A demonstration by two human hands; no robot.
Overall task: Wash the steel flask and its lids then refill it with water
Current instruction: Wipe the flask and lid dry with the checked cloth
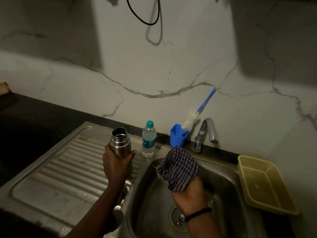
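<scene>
The steel flask (120, 141) stands upright with its mouth open and no lid on, held above the ribbed drainboard (56, 170). My left hand (116, 164) grips its lower body. My right hand (188, 194) holds a bunched checked cloth (178, 169) over the sink basin (151, 200). A round steel piece, perhaps a lid (123, 194), shows partly behind my left forearm on the drainboard. A clear plastic water bottle (148, 139) with a teal cap stands on the sink's back rim.
A steel tap (206, 133) rises behind the basin. A blue cup (178, 137) holds a bottle brush (197, 114) with a blue handle. A yellow plastic basket (265, 184) sits right of the sink. The drain (179, 217) is at the basin's bottom. Black counter (25, 127) lies to the left.
</scene>
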